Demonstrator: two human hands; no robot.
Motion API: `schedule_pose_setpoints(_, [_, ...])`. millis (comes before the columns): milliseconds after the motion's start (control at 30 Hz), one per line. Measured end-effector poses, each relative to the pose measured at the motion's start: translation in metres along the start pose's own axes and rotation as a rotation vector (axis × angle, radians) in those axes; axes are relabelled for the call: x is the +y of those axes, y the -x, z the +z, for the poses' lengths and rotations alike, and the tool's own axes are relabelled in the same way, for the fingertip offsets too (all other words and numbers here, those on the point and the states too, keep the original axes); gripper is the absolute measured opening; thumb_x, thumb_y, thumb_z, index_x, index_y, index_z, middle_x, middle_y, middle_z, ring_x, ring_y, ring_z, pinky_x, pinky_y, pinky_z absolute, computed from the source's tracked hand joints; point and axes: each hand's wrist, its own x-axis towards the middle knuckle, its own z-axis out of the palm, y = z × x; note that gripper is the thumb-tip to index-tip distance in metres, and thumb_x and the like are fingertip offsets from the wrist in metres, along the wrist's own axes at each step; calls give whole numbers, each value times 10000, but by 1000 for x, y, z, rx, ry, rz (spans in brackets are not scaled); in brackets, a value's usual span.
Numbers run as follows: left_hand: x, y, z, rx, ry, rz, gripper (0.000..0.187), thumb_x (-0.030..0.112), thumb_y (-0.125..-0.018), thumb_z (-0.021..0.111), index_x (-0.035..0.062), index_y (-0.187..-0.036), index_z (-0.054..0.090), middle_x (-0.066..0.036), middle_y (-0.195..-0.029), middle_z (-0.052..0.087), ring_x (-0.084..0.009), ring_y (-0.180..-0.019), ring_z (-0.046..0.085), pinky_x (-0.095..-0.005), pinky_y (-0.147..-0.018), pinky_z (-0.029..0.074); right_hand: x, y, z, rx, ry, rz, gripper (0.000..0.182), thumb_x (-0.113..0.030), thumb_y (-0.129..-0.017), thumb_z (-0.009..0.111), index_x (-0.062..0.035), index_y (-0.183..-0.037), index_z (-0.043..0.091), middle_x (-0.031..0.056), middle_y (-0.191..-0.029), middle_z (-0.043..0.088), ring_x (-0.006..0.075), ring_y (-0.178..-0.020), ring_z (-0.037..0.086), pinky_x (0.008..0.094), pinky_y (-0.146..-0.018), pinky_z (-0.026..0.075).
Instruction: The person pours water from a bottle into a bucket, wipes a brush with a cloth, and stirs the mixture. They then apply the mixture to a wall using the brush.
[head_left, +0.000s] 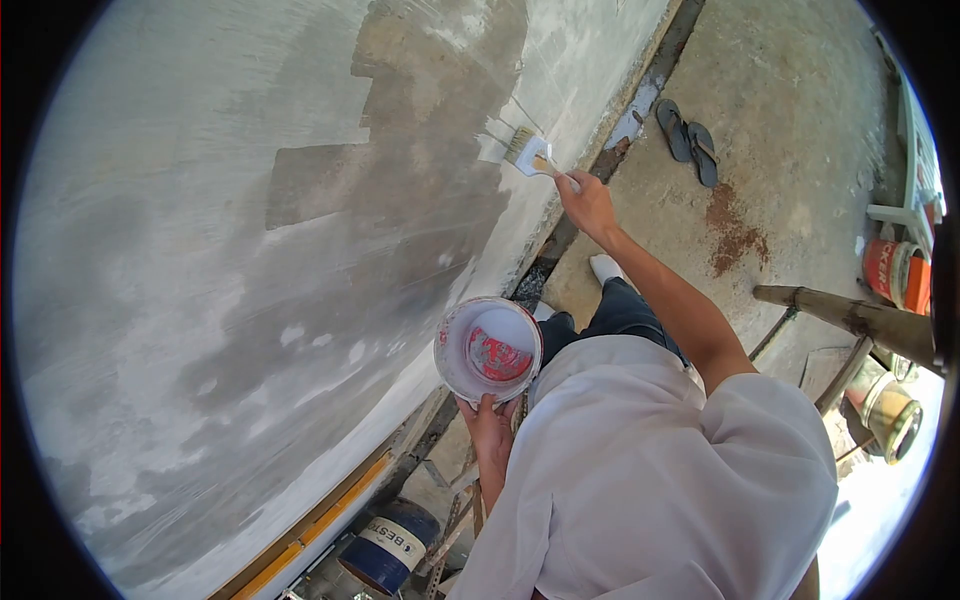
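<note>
My right hand (588, 205) is closed round the handle of a wide paintbrush (530, 152). Its bristles meet the wall (420, 130), at the border of a dark grey-brown patch and whiter coating. Lower down, my left hand (490, 425) grips a round paint bucket (449, 352) at its near rim, fingers against the side. White liquid shows inside the bucket, along with a red, paint-smeared shape that I cannot identify. The bucket is close to the wall, in front of my white shirt (640, 470).
A pair of dark flip-flops (688, 145) lies on the concrete floor near reddish-brown grit (732, 228). A narrow gutter runs along the wall's foot. Wooden poles (850, 318), a red bucket (884, 268) and a metal can (888, 412) stand right. A blue drum (388, 545) is below.
</note>
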Motion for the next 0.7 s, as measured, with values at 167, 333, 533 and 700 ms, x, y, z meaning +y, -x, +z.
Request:
schedule_pose_setpoints(167, [2,2,2,13,-8,-5,861,-98,-885,468,274,-1570,103,-115,-1546,306,-396,-1190,579,-517,-921,585,-23,18,-10,-26,-61,-19,447,-402,-941,579,15,-1021,718,261,-760,678,412,-759,693,448,-716,533])
schedule_pose_setpoints(333, [2,-2,2,-17,-25,1,839,-80,-907,486,265,-1570,104,-111,-1548,306,-393,-1197,577,-518,-923,584,2,31,-15,-57,15,3,444,-402,-937,583,11,-1026,720,248,-790,693,406,-779,697,446,-731,533])
schedule_pose_setpoints(533, [3,-2,-1,-21,11,-7,819,-71,-914,495,255,-1565,119,-106,-1558,281,-396,-1197,575,-528,-927,578,31,47,-24,-136,78,100,439,-406,-938,576,-5,-1042,724,248,-881,709,395,-870,698,435,-790,527])
schedule_pose_setpoints(700, [1,-5,-17,-44,19,9,777,-75,-891,487,210,-1538,166,-118,-1527,290,-438,-1233,529,-551,-957,561,51,56,-13,-83,107,85,443,-416,-962,555,-13,-1003,732,199,-766,684,308,-716,676,409,-706,505])
